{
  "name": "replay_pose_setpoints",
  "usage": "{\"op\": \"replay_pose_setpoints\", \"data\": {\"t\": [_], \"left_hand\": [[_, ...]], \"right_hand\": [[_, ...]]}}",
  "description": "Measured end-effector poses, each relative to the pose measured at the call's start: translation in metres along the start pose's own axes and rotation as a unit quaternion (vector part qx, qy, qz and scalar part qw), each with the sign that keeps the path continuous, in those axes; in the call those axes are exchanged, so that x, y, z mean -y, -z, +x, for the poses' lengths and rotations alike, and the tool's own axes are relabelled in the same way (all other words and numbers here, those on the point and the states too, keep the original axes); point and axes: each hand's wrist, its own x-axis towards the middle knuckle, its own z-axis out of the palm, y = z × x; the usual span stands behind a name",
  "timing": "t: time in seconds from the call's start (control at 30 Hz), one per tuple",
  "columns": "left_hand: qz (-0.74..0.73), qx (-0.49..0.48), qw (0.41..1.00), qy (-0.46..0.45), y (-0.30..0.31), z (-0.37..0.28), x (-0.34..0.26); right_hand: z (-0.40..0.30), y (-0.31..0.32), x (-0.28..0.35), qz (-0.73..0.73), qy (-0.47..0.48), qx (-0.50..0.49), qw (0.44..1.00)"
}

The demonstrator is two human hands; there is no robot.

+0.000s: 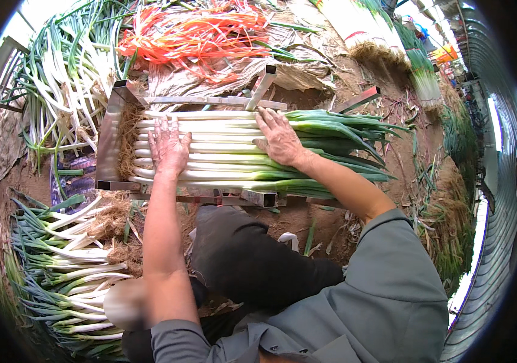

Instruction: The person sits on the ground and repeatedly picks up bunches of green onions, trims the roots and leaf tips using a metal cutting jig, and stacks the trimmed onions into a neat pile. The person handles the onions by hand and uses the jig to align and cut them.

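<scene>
Long green onions (226,172) lie side by side across a metal frame (109,136), their roots (128,140) against its upright plate at the left and their green leaves towards the right. My left hand (168,147) rests flat on the white stalks near the roots, fingers apart. Farther right, my right hand (279,136) lies on the stalks where white turns to green, its fingers spread a little and pointing up and left. Neither hand is closed round a stalk. The undersides of both palms are hidden.
Loose green onions lie in a heap (70,86) at the upper left and in a row (81,290) at the lower left. Orange plastic strips (195,36) are piled beyond the frame. Tied onion bundles (367,31) lie at the upper right. Metal posts (263,84) stick up beside the stalks.
</scene>
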Motion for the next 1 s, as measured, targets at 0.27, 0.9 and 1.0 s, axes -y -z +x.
{"op": "replay_pose_setpoints", "data": {"t": [0.27,0.9,1.0], "left_hand": [[0.010,0.043,0.999,0.008,0.011,0.004,-0.010],[-0.019,0.033,0.999,-0.032,0.018,-0.049,0.029],[-0.022,0.089,0.996,0.004,0.032,-0.042,0.016]], "right_hand": [[-0.012,-0.007,0.004,-0.004,-0.015,0.033,0.999],[-0.005,0.006,0.020,-0.016,0.027,0.099,0.995],[-0.011,0.006,0.021,-0.037,0.038,0.094,0.994]]}}
